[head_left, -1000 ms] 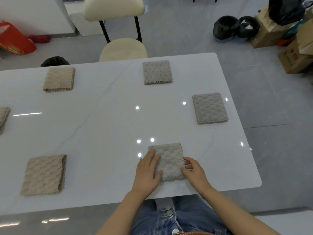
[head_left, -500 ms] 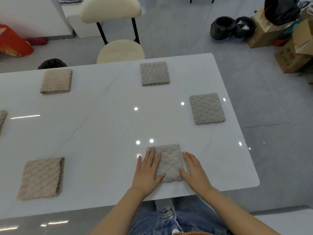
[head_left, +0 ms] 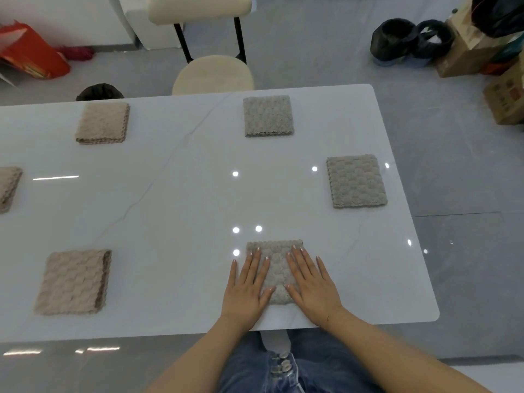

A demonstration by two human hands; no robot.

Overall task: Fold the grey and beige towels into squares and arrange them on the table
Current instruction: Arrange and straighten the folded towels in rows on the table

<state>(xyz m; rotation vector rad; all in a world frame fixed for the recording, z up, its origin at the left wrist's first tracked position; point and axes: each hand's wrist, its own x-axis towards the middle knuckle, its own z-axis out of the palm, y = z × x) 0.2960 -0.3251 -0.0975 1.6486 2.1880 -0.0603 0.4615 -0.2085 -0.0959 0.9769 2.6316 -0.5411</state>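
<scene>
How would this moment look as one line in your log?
step: flattening | left hand, right hand: flat on near grey towel | folded squares elsewhere: five

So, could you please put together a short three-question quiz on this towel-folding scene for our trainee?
1. True or false: both hands lie flat with straight fingers on the grey towel nearest the person.
2. How many folded beige towels show on the table, counting the one cut off at the left edge?
A) two B) three C) four
3. Fill in: beyond the far table edge stands a cream ____.

Key
1. True: the left hand and the right hand press it flat.
2. B: far beige towel, near beige towel, cut-off beige towel.
3. chair.
</scene>
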